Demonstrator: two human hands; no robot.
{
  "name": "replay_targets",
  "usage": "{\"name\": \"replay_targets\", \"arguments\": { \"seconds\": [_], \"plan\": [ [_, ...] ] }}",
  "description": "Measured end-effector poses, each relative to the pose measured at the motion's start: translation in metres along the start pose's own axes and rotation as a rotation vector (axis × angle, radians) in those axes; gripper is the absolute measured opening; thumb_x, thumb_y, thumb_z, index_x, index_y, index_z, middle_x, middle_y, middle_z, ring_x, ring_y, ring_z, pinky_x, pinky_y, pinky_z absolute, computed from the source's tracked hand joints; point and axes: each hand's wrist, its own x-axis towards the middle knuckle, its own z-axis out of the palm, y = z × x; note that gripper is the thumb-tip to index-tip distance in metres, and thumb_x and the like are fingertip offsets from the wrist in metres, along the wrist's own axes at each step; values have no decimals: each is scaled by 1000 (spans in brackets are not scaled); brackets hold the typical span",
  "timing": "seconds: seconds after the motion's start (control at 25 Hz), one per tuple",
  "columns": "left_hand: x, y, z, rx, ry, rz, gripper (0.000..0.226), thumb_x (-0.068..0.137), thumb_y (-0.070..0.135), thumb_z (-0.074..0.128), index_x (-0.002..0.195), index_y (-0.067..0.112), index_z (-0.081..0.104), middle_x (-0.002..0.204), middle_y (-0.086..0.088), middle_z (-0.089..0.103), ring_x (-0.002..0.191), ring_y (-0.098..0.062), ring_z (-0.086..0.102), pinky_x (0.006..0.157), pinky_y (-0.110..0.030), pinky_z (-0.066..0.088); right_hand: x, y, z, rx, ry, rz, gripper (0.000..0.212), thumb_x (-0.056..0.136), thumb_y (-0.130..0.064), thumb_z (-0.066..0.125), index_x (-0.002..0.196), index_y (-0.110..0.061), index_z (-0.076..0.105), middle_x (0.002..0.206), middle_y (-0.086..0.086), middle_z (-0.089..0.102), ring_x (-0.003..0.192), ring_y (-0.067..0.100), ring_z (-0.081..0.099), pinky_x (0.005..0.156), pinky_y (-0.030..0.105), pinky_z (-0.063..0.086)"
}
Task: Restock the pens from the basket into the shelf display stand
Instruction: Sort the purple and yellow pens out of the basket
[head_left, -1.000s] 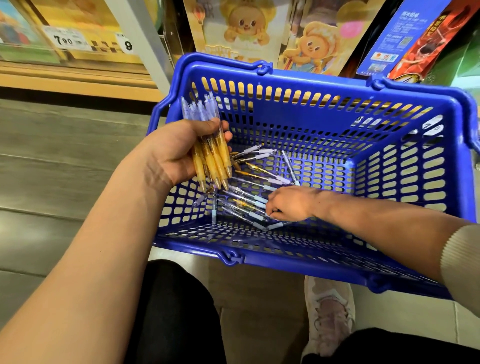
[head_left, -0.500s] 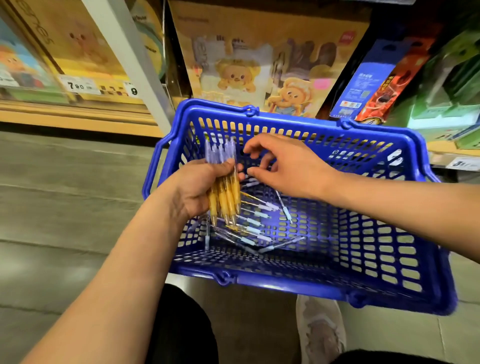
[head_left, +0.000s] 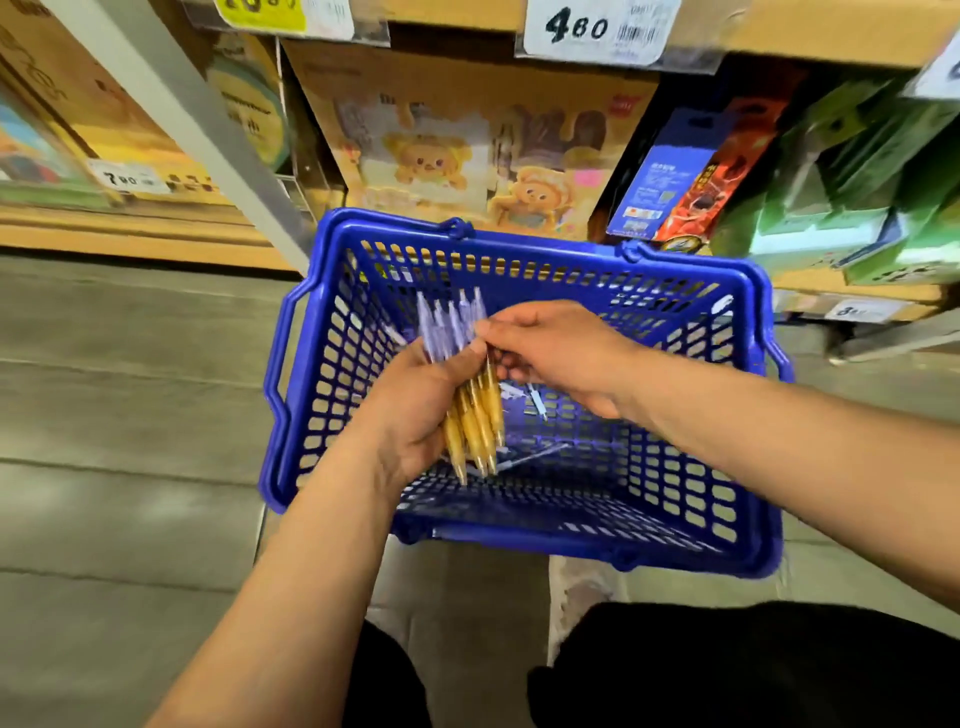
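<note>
Gathering step. Our left hand (head_left: 415, 421) is gripping the bundle of pens (head_left: 475, 415) over the basket (head_left: 571, 552), fingers wrapped round the orange barrels, tips pointing down and near, clear caps pointing far. Our right hand (head_left: 558, 348) is pinching at the cap end of the bundle, thumb and forefinger closed on it. We're either squaring it up or feeding one more in, can't tell which. Loose pens (head_left: 540, 453) are lying on the basket floor, below and right of the hands. The display stand isn't in view; the shelf (head_left: 457, 13) is running along the far side, above the basket.

How we're judging it should go:
- keeping every tip facing one way
- holding the left grip snug mid-barrel so nothing is sliding out the bottom
- working over the basket so drops are landing back inside
- not overfilling the hand, since smooth barrels are likely to fan out
</note>
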Motion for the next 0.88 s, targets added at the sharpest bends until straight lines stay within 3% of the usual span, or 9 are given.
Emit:
{"name": "replay_targets", "arguments": {
  "seconds": [0.12, 0.2, 0.36, 0.44, 0.6, 0.68, 0.88],
  "plan": [
    [-46, 2, 19, -75, 52, -12, 21, 102, 4, 53, 120, 5, 65, 90, -8, 73, 77, -18, 69, 82, -36, 58, -47, -24, 4, 2, 52, 11, 15, 100, -30, 60, 95, -20, 70, 91, -1, 72, 83, 10, 63, 78, 29, 53],
    [-85, 10, 29, -118, 78, -65, 23, 102, 6, 54, 122, 4, 63, 86, -8, 71, 72, -19, 67, 73, -35, 60, -87, -50, 7, 109, 67, 24, 16, 103, -28, 56, 100, -17, 67, 95, 2, 72, 84, 10, 66, 78, 25, 55],
    [-170, 47, 45, -191, 101, -123, 18, 103, 6, 53, 118, 2, 62, 89, -12, 68, 70, -21, 66, 71, -41, 62, -173, -106, 17, 421, 150, 111, 24, 105, -19, 50, 117, -3, 62, 83, 4, 65, 72, 14, 64, 69, 28, 56],
    [-213, 74, 52, -164, 97, -122, 20, 103, 5, 52, 120, 0, 61, 93, -15, 66, 73, -22, 66, 76, -46, 60, -218, -135, 23, 561, 163, 150, 21, 105, -18, 49, 109, -2, 63, 74, 5, 63, 63, 16, 59, 60, 24, 52],
    [-326, 136, 71, -150, 28, -125, 28, 100, 2, 52, 125, -3, 61, 101, -17, 69, 73, -20, 71, 71, -38, 60, -322, -203, 36, 625, 70, 79, 11, 101, -10, 57, 104, -2, 63, 62, 2, 58, 50, 12, 54, 43, 21, 48],
    [-383, 166, 81, -125, -11, -84, 23, 98, -1, 55, 119, 1, 65, 92, -12, 74, 72, -18, 73, 71, -35, 62, -371, -233, 41, 576, 76, 50, 10, 100, -9, 58, 103, -5, 67, 62, 1, 58, 50, 9, 55, 48, 21, 52],
    [-512, 227, 109, -46, -79, -18, 17, 100, 3, 57, 113, 6, 67, 88, -11, 73, 71, -18, 70, 70, -31, 62, -493, -298, 48, 447, 177, -20, 30, 92, -22, 72, 119, -9, 69, 97, 7, 77, 80, 20, 72, 80, 35, 60]
  ]
}}
